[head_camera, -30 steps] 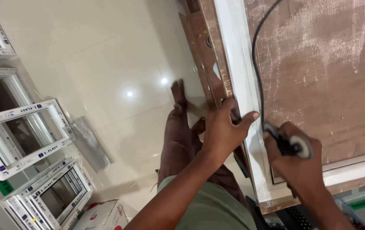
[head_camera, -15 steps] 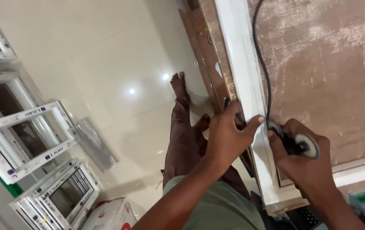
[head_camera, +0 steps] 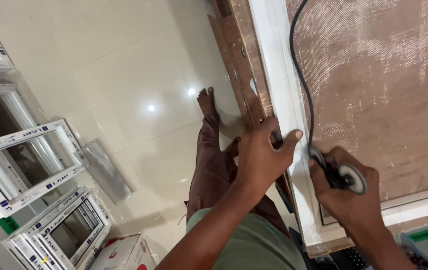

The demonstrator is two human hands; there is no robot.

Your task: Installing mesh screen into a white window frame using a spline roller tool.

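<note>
The left hand (head_camera: 261,157) lies on the white frame (head_camera: 279,90) of a screen panel that rests on a brown wooden table (head_camera: 246,60), its fingers curled over the frame's outer edge and its thumb stretched across the white strip, pressing it down. Just beside it, the right hand (head_camera: 346,192) is clenched around a small roller tool (head_camera: 350,178) with a black grip and a round pale wheel, which sits at the inner edge of the frame, near the panel's lower corner. A black cord (head_camera: 301,75) runs up from the tool along the inner side of the frame, lying on the mesh (head_camera: 374,85) that covers the brown board beneath. Below the hands, the person's leg in brown trousers and a bare foot (head_camera: 206,100) stand on the glossy pale tiled floor (head_camera: 124,65). Well apart to the left, several white window frames (head_camera: 29,165) lean and lie on the floor, with a grey metal bar (head_camera: 106,170) beside them.
</note>
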